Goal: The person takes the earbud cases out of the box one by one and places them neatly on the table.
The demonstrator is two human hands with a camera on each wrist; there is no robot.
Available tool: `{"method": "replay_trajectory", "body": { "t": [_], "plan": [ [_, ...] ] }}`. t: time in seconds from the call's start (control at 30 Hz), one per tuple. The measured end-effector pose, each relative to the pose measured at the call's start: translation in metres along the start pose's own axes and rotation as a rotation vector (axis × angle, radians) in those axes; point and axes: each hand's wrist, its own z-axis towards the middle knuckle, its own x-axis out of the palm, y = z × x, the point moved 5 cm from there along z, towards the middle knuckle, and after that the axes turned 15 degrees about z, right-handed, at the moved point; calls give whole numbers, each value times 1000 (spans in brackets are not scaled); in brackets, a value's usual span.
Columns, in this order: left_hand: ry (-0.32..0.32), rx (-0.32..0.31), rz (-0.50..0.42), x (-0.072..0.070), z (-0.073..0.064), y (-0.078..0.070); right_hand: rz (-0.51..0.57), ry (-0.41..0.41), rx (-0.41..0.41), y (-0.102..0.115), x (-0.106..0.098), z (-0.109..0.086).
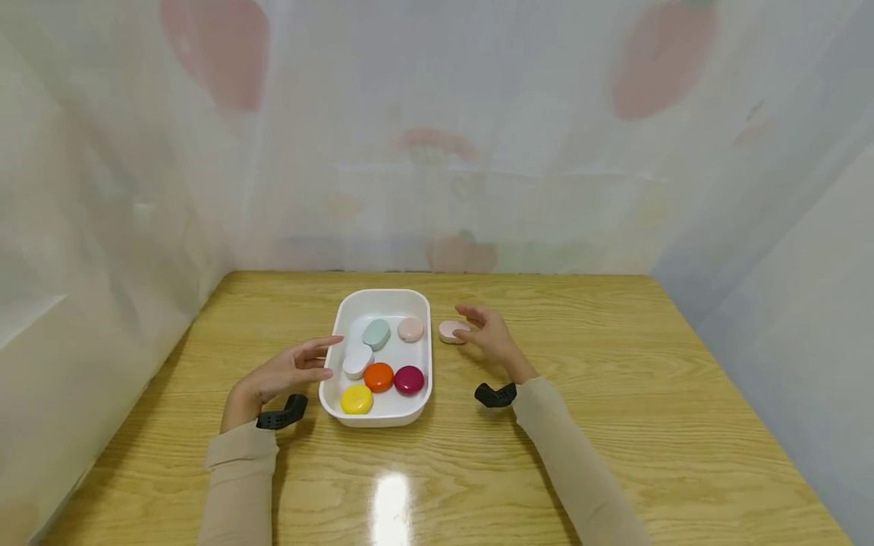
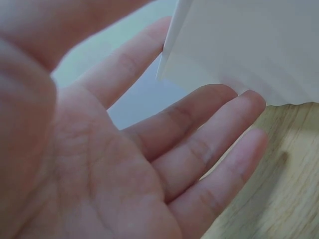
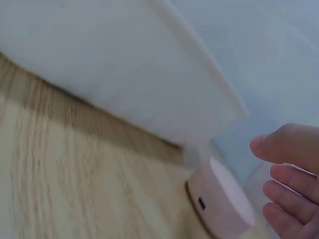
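A white rectangular tub (image 1: 432, 356) stands on the wooden table. My left hand (image 1: 290, 371) is at its left rim, with straight fingers spread along the outside. In the left wrist view a fingertip of this hand (image 2: 149, 144) meets the rim edge. Right of the tub lies a pale pink oval case (image 1: 448, 331), with a small dark slot in its side showing in the right wrist view. My right hand (image 1: 488, 334) hovers over this case, thumb and fingers spread around it and holding nothing; its thumb overlaps the case in the head view.
Inside the tub lie a mint green oval piece (image 1: 376, 334), a pink round one (image 1: 410, 329), a white one (image 1: 358, 362), an orange one (image 1: 378, 377), a magenta one (image 1: 409, 380) and a yellow one (image 1: 357, 399). Pale curtains (image 1: 437, 205) surround the table (image 1: 614, 364).
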Motion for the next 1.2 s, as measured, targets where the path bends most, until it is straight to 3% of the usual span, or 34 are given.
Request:
{"method": "replay_trajectory", "body": {
  "t": [0.3,0.57,0.9,1.2],
  "plan": [
    [-4,-3,11,2,2,0,-21,122,-85,42,29,-3],
    [-3,17,3,2,1,0,-85,282,-46,59,58,3],
    [-4,28,-1,3,3,2,-184,503,-19,63,107,26],
    [-8,16,-4,3,2,2,-374,657,24,53,148,38]
  ]
}}
